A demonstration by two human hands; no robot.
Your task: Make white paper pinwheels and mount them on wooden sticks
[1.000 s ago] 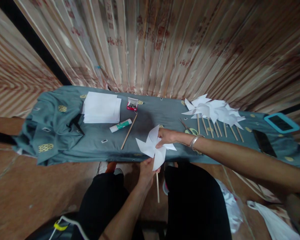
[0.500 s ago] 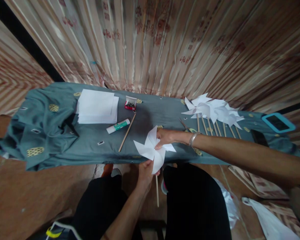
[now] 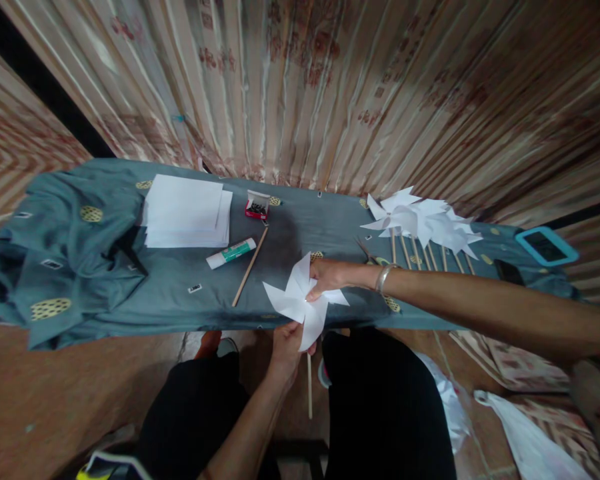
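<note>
A white paper pinwheel [image 3: 314, 320] on a thin wooden stick [image 3: 310, 390] is held over the front edge of the table. Below the blades, my left hand [image 3: 286, 347] is closed around the upper stick, its fingers partly hidden by the paper. My right hand [image 3: 327, 279] grips the pinwheel from the right, thumb pressed on its centre and the other fingers behind the blades. A loose wooden stick [image 3: 250, 267] lies to the left, near a glue stick [image 3: 231, 253] and a small red box of dark pins [image 3: 257, 205].
A stack of white paper [image 3: 183, 210] lies at the left on the grey-green cloth [image 3: 300, 220]. Several finished pinwheels [image 3: 420, 217] lie at the right, with scissors [image 3: 367, 250] beside them. Further right are a dark phone [image 3: 509, 272] and a blue-framed device [image 3: 547, 245].
The whole view has shifted slightly. Both hands keep their hold on the pinwheel, with the right thumb still at its centre.
</note>
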